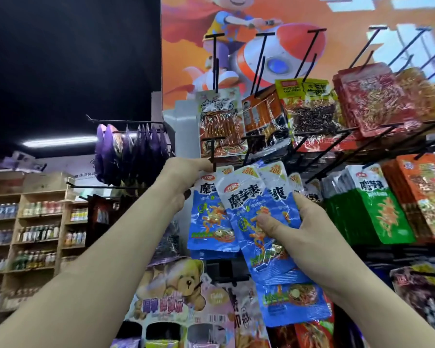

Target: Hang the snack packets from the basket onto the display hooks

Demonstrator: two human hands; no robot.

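Nearest, two bare forearms reach up from the lower corners. The right hand (304,222) grasps a fanned bunch of blue packets (251,204), thumb pressed on the front one and fingers behind. At least three tops show in the fan, and more blue packets overlap below the wrist, so the full number cannot be told. The left hand (183,179) is clenched on the top corner of the hanging blue packets (211,222), right at the tip of a black hook (213,151). The fan's left edge overlaps this hanging lot.

Room is tight to the right, where green packets (372,204) hang just beside the right hand's knuckles. A bear-printed carton (176,285) sits below. Left of the left arm the space is open.

Above, a row of packets hangs under at least five long bare hook arms (261,54) against an orange poster (349,13). Purple packets (131,151) hang on a side arm. Farthest back are wooden shelves (38,222) of bottles.
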